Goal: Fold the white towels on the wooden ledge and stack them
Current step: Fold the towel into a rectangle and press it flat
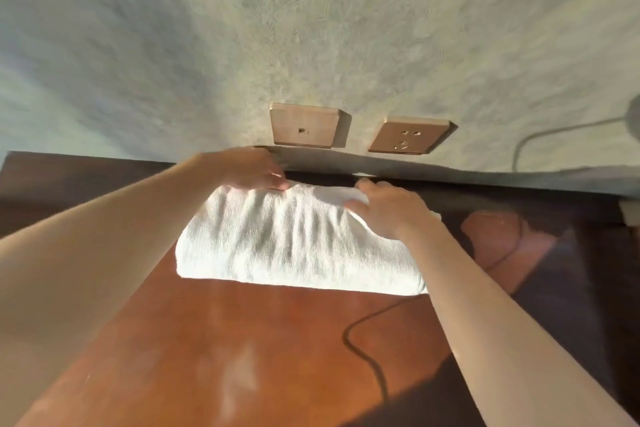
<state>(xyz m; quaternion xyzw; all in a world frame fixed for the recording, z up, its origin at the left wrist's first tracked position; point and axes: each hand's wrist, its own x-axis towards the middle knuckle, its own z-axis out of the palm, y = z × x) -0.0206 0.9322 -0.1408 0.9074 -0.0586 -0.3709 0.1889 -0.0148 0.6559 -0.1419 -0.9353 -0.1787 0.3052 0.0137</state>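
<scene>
Right now the wooden ledge carries a folded white towel lying near the wall. Both hands rest at its far edge: left hand fingers curled, pinching the far-left corner; right hand fingers curled over the far-right end. A black cord lies just beside.

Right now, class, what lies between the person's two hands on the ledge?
In the head view, the rumpled far edge of the white towel spans between the left hand and right hand; nothing else.
</scene>
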